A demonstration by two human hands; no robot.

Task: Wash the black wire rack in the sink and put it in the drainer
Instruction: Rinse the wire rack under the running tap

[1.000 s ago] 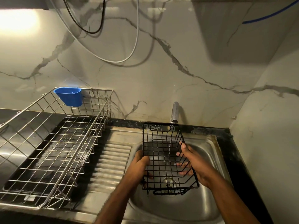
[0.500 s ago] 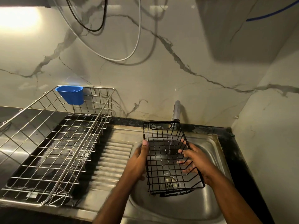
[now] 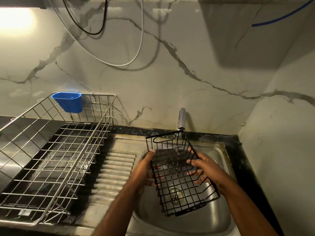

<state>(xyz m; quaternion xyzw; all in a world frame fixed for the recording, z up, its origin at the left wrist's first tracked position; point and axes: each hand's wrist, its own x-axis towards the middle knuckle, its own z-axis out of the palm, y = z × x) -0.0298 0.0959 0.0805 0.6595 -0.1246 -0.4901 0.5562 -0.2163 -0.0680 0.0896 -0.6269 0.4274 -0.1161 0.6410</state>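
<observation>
Head view: both hands [image 3: 207,169] gripping rack [image 3: 177,176]

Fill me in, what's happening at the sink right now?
A person is holding the black wire rack over the sink with both hands: the left hand grips its left side, the right hand its right side. The rack sits just under the tap, tilted with its far end raised. Whether water is running is hard to tell. The steel drainer to the left, with a blue cup hooked on its back rim, does not hold the rack yet.
</observation>
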